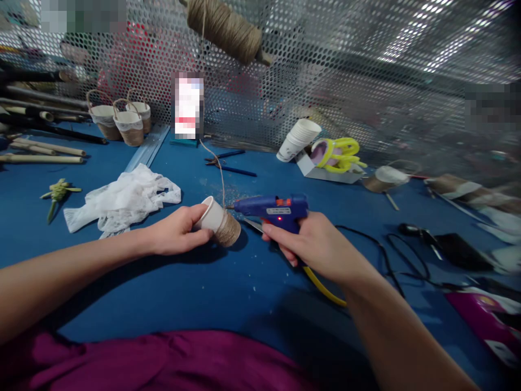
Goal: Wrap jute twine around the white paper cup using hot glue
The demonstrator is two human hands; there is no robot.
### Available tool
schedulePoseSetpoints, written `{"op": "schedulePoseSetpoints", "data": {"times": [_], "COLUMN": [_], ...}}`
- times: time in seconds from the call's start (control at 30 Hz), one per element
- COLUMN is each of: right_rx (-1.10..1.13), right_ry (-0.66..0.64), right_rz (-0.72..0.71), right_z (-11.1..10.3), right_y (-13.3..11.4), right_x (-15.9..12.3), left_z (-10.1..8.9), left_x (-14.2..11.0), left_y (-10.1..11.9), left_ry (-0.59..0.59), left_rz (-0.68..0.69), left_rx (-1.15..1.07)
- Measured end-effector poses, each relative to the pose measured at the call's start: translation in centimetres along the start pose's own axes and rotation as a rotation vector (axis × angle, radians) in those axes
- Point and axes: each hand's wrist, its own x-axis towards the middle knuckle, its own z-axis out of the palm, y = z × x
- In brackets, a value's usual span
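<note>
My left hand [181,231] is closed around the rim end of a white paper cup [212,213], which is tilted with its base to the right. Twine [228,230] is wound around the cup's lower part. In my right hand [315,241] is a blue glue gun [272,209] with a small red light on its side. Its nozzle points left, at or very near the upper edge of the wound twine. A strand runs up from the cup toward a twine spool [226,30]. Under the gun, a scissor-like blade [254,225] shows partly; its rest is hidden by my hand.
Several handled cups, three in view [129,127], stand at the back left near bamboo sticks [49,158]. White lace [126,198] lies left of my hand. Pliers [230,164], stacked paper cups [299,139] and a white box [328,171] lie behind. Black cable [380,247] runs at right.
</note>
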Motion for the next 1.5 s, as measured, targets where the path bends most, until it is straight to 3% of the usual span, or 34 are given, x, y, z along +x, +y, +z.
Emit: {"op": "schedulePoseSetpoints", "data": {"times": [0.07,0.17,0.27,0.5,0.6,0.73,0.9,0.97,1.13,1.27,1.5], "right_rx": [0.033,0.043,-0.189,-0.221,-0.247,-0.174,0.14,0.255,0.445,0.442,0.236], "right_ry": [0.053,0.243,0.414,0.329,0.37,0.357,-0.009,-0.044,0.072,0.133,0.271], "right_rz": [-0.011,-0.016,0.056,0.199,0.192,0.042,-0.222,-0.271,-0.298,-0.331,-0.361], "right_z": [-0.1,-0.5,-1.2,-1.0,-0.7,0.0,2.6,3.3,2.5,1.4,1.7], "right_y": [0.4,1.3,2.2,4.0,4.0,2.1,-1.2,-1.7,-1.5,-2.0,-2.9], "right_x": [0.6,2.1,4.2,8.2,8.9,8.1,6.8,6.6,5.3,3.4,2.8], "left_z": [0.0,0.0,0.0,0.3,0.4,0.5,0.6,0.6,0.5,0.3,0.4], "left_x": [0.0,0.0,0.0,-0.1,-0.1,-0.2,-0.4,-0.5,-0.1,0.3,-0.1], "left_y": [-0.1,-0.3,-0.5,-0.6,-0.6,-0.2,0.2,0.1,-0.1,0.2,0.2], "left_ry": [0.005,0.018,0.038,0.081,0.095,0.084,0.077,0.072,0.098,0.115,0.054], "left_rz": [0.007,0.014,0.018,0.017,0.024,0.033,0.054,0.046,0.001,-0.061,-0.022], "left_rx": [0.004,0.012,0.009,0.019,0.036,0.058,0.104,0.081,-0.174,-0.353,-0.249]}}
